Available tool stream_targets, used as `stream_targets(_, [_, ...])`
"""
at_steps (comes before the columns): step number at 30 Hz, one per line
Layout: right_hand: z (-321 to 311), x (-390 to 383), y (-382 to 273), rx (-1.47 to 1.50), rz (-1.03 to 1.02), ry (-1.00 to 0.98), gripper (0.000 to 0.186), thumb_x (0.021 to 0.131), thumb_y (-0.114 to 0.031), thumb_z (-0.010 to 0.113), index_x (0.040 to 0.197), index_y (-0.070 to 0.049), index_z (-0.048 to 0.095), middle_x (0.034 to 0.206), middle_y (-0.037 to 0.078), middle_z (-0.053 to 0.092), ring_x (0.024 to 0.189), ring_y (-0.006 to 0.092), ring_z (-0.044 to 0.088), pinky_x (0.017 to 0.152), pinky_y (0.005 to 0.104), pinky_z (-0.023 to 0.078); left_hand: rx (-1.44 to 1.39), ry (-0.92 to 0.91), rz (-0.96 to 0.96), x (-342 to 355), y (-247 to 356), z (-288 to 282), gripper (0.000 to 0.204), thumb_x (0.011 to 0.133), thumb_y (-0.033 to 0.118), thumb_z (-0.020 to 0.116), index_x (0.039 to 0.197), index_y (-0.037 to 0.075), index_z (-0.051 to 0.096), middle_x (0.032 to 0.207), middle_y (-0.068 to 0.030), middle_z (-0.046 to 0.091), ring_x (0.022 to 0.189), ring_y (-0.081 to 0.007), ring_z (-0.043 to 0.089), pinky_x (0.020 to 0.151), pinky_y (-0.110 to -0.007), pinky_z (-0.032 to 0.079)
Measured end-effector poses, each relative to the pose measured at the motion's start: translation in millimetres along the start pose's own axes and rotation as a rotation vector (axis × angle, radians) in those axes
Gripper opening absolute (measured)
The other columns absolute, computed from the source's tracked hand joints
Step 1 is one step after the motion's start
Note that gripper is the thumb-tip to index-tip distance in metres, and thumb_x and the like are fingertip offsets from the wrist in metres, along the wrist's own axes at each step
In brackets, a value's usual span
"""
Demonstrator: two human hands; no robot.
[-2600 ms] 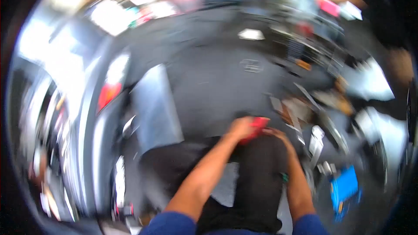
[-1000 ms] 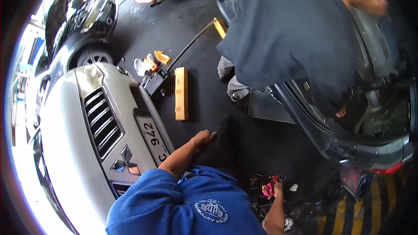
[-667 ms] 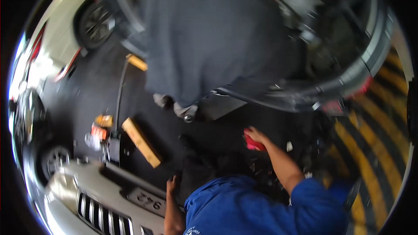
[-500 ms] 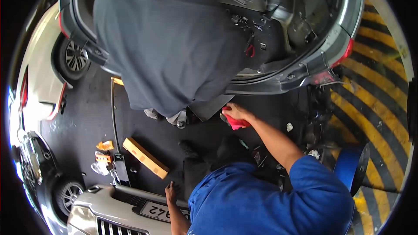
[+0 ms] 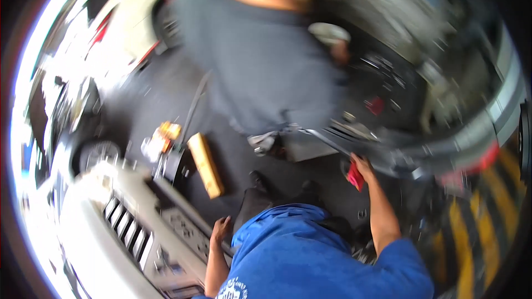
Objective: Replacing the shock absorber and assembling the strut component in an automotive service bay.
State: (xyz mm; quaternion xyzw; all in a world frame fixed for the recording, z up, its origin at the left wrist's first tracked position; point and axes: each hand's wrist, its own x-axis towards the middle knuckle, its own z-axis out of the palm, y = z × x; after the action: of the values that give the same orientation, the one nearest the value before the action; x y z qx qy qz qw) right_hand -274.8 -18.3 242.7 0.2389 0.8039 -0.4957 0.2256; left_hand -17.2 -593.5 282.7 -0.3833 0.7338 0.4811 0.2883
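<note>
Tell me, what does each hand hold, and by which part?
The right hand grips a red thing; blur hides which part. The left hand holds nothing, resting on the grey bumper.

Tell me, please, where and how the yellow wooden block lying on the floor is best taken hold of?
Probably across its long narrow sides near the middle, coming down from above. The yellow wooden block lies flat on the dark floor, a long bar with its top face free. Its near end points towards the left hand, which rests on the silver car's bumper; a floor jack crowds its far left side.
</note>
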Motion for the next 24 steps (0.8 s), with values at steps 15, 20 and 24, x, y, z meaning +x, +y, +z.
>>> stream_targets(15, [172.7,41.5,-86.1,-0.440,-0.033,-0.528,0.032,0.090,-0.033,0.060,0.094,-0.001,0.066,0.093,0.010,0.067,0.089,0.0195,0.061,0.080,0.0322,0.046,-0.200,0.206,-0.039,21.8,19.0,-24.9,0.053,0.095,0.042,0.050,0.117,-0.005,0.059,0.113,-0.0226,0.064,0.109,-0.0316,0.060,0.092,-0.036,0.044])
stream_targets(20, [270.5,49.5,-153.1,-0.600,-0.137,-0.617,0.037,0.090,-0.036,0.059,0.097,0.000,0.065,0.091,0.014,0.067,0.090,0.0256,0.062,0.083,0.0360,0.046,-0.254,0.290,-0.022,81.9,42.3,-96.2,0.049,0.095,0.039,0.050,0.118,-0.003,0.060,0.111,-0.0221,0.065,0.109,-0.0317,0.061,0.092,-0.035,0.044])
stream_targets(24, [360.4,71.8,-204.2,-0.723,-0.293,-0.645,0.036,0.089,-0.034,0.057,0.098,0.000,0.065,0.096,0.020,0.068,0.094,0.0326,0.064,0.085,0.0388,0.047,-0.336,0.310,0.055,114.4,53.1,-150.9,0.044,0.096,0.035,0.051,0.118,-0.001,0.060,0.103,-0.0170,0.068,0.100,-0.0250,0.063,0.088,-0.033,0.046])
